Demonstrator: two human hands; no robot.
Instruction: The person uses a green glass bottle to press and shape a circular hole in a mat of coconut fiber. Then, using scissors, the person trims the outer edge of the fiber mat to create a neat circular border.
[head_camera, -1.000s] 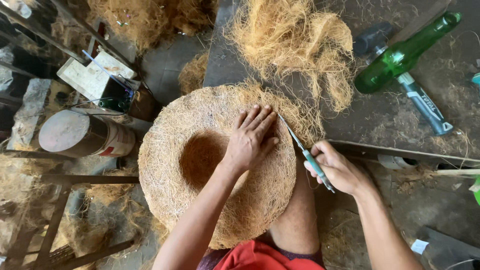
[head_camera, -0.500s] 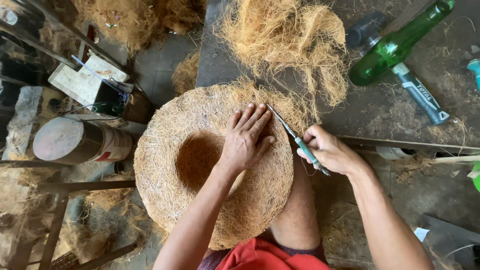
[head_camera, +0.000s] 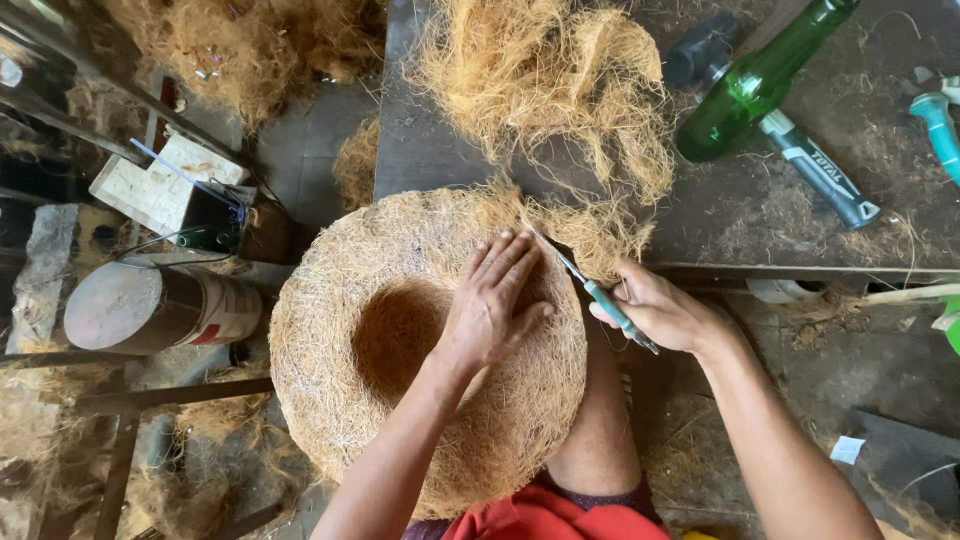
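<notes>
A round, hat-shaped piece of coconut fibre (head_camera: 350, 340) with a hollow centre rests on my lap against the workbench edge. My left hand (head_camera: 492, 300) lies flat on its brim, fingers spread, just right of the hollow. My right hand (head_camera: 660, 312) grips scissors with teal handles (head_camera: 600, 298); their blades point up-left at the brim's outer edge beside my left fingertips. A heap of loose coconut fibre (head_camera: 550, 90) lies on the bench beyond the brim.
A dark workbench (head_camera: 800, 210) holds a green glass bottle (head_camera: 765, 80), a utility knife (head_camera: 820, 180) and a teal-handled tool (head_camera: 938, 125) at the far right. A metal cylinder (head_camera: 150, 305) and a white block (head_camera: 150, 190) are at the left. More fibre (head_camera: 230, 40) is piled at the top left.
My right hand with the scissors has moved up and left, closer to the brim's edge. My left hand stays flat on the brim.
</notes>
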